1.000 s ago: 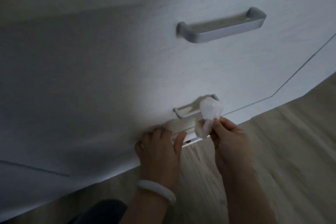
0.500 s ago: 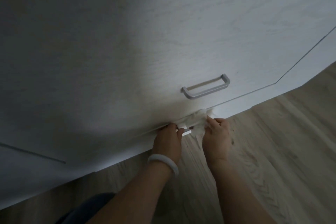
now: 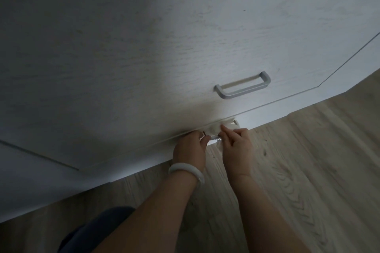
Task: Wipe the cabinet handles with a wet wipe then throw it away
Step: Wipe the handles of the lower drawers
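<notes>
The right hand (image 3: 236, 146) pinches the wipe (image 3: 214, 129) against the lowest handle (image 3: 236, 123), near the floor (image 3: 308, 170), while the left hand (image 3: 190, 149) curls its fingers on that handle's other end. Wiping looks underway; whether the upper handle (image 3: 242, 88) is done cannot be told, and disposal remains.

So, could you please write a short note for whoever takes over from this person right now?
Left hand: fingers curled at the left end of the bottom handle, at the cabinet's lower edge.
Right hand: pinches the wet wipe, which is bunched on that same handle.
The handle above is bare, no wipe on it; whether it has been cleaned does not show.
Left: finish this handle, check any others, then throw the wipe away. No bin is in view.
</notes>
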